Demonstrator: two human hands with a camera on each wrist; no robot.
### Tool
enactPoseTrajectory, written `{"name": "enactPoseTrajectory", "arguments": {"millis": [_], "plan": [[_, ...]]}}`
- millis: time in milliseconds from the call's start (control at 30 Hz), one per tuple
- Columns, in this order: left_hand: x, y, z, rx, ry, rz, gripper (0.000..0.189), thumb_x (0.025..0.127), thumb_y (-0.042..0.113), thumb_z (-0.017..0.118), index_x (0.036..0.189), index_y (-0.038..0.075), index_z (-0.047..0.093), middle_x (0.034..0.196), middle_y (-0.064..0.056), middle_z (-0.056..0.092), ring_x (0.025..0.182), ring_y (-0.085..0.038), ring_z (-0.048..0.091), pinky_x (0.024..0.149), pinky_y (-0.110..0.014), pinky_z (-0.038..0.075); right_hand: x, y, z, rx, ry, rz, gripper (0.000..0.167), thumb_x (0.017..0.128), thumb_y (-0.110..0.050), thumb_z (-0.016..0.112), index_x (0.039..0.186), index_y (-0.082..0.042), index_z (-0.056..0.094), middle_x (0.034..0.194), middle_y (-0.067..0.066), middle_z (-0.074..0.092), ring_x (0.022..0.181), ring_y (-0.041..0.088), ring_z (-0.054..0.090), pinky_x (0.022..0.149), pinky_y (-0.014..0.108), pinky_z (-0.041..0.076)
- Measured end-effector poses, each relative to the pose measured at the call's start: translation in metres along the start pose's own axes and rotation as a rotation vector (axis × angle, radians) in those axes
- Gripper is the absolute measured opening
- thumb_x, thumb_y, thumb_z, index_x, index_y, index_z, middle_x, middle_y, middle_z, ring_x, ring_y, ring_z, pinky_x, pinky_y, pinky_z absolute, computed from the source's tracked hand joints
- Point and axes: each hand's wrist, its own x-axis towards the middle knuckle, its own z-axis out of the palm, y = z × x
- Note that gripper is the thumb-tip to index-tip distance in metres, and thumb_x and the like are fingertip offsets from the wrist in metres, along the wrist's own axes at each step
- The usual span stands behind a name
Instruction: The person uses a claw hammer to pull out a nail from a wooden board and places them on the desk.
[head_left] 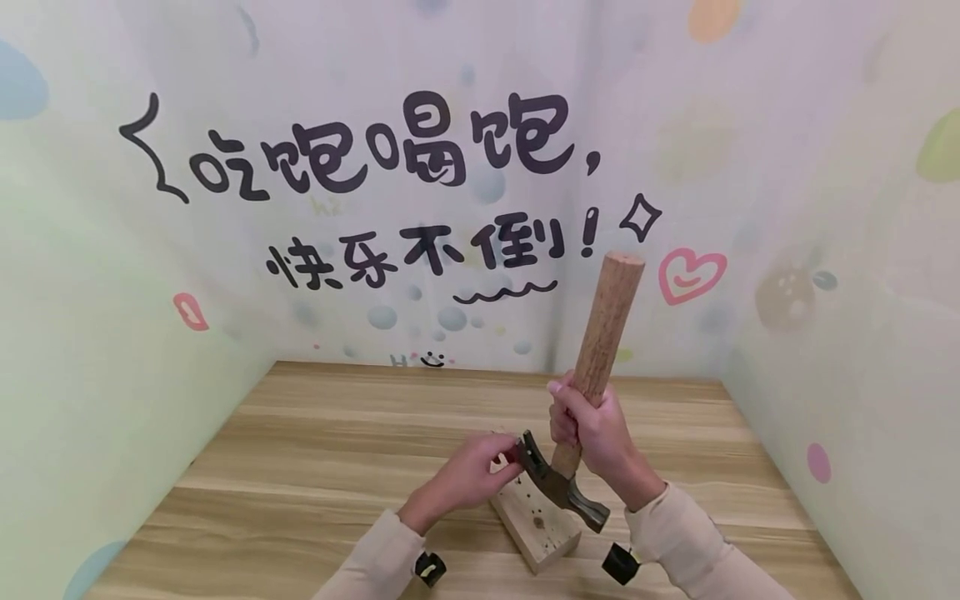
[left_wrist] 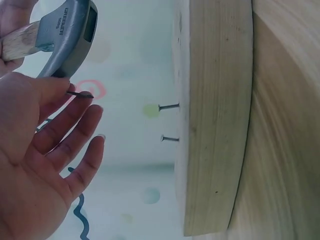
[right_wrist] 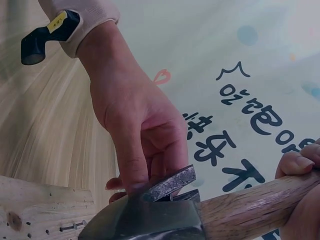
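Note:
My right hand (head_left: pixel 602 429) grips the wooden handle of a claw hammer (head_left: pixel 609 321), which is held with its handle up and its metal head low. Thumb and index finger of my left hand (head_left: pixel 474 473) pinch a thin nail (left_wrist: pixel 80 94), right at the claw end of the hammer head (right_wrist: pixel 167 186). The other left fingers are spread. Below the hammer lies a pale wooden block (head_left: pixel 553 540) with small dark holes in its top. Two nails (left_wrist: pixel 169 107) stand partly sunk in the block, heads sticking out.
The block lies on a wood-grain table (head_left: pixel 315 467). A printed curtain (head_left: pixel 450 50) with black lettering and coloured shapes encloses the back and sides. Small black devices (head_left: pixel 621 564) are strapped at both wrists, by the sleeves.

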Motion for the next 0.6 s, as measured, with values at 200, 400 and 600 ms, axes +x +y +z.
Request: {"name": "enactPoseTrajectory", "arguments": {"millis": [200,400,600], "plan": [[-0.0004,-0.0002,0.0044,-0.004,0.026,-0.022,0.009,0.095,0.009,0.064,0.087,0.013,0.066,0.084,0.005,0.066,0.076,-0.001,0.056,0.071,-0.017,0.050,-0.0024,0.0033,-0.0004,-0.003,-0.007,-0.001,0.020,0.100,0.000,0.045,0.082,-0.011,0.046,0.050,0.006,0.028,0.039,0.023,0.020,0.036,0.036,0.018],[-0.0019,0.0006,0.0030,-0.021,0.041,-0.050,0.008,0.096,0.007,0.063,0.095,0.011,0.069,0.090,0.003,0.069,0.078,-0.001,0.057,0.071,-0.018,0.051,-0.0039,0.0061,-0.0002,-0.010,-0.012,0.001,0.021,0.100,0.000,0.046,0.082,-0.012,0.046,0.051,0.007,0.027,0.040,0.025,0.020,0.036,0.035,0.018],[-0.0029,-0.0008,0.0028,-0.027,0.048,-0.038,0.007,0.095,0.006,0.064,0.094,0.011,0.070,0.090,0.003,0.070,0.078,-0.002,0.058,0.071,-0.018,0.051,-0.0057,0.0073,0.0010,-0.022,-0.022,-0.004,0.020,0.100,0.000,0.045,0.084,-0.012,0.046,0.051,0.008,0.028,0.040,0.025,0.020,0.036,0.036,0.019]]}}
